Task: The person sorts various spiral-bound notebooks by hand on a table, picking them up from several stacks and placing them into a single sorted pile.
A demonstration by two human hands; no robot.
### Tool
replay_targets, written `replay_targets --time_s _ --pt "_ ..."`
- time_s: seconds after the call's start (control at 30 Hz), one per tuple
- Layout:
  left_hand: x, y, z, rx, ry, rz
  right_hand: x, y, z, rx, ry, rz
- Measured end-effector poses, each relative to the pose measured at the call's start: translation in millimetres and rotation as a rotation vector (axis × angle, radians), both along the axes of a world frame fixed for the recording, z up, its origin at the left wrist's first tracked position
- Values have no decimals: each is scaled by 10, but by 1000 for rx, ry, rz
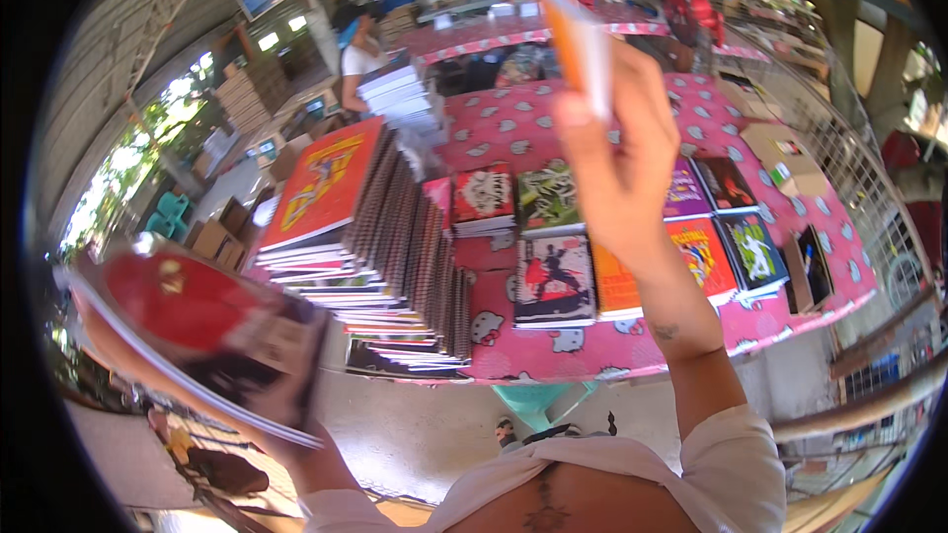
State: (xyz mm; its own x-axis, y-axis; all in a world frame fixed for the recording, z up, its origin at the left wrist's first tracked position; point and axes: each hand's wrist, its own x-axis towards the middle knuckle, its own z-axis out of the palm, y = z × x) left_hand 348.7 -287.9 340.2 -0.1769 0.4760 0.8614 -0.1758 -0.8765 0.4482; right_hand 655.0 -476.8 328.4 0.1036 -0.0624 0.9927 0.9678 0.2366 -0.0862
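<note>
Head view: right hand (612, 153) holds orange notebook (568, 20) upright, edge-on.

Right hand (617, 163): raised, fingers closed on thin orange-and-white notebook (568, 20), held edge-on.
Left hand (296, 444): low, mostly hidden under red-covered notebook (212, 331).
Table (790, 321): pink patterned cloth.
Tall notebook stack (370, 237): left end of table.
Flat notebooks (555, 281): lying beside stack.

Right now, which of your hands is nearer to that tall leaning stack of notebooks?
Left. The left hand holds a red notebook just beside the stack, at its lower left. The right hand is raised farther right, over the flat notebooks, holding an orange one.
</note>
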Motion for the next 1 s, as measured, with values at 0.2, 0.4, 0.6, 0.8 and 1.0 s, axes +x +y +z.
replay_targets --time_s 0.2,0.4,0.6,0.8,1.0 --pt "-379 1442 1557 202 317 154 -958 1390 274 -484 -153 96" --pt "927 2372 577 276 1540 -32 -94 1964 231 -485 197 636" --pt "430 2705 233 162 929 -103 855 2365 -1692 -825 620 -9" --pt "243 2718 -2260 -318 1054 -174 848 2884 -3510 -1359 218 -641" --pt "581 2909 -2639 -376 988 -253 993 2669 -3449 -1193 271 -574"
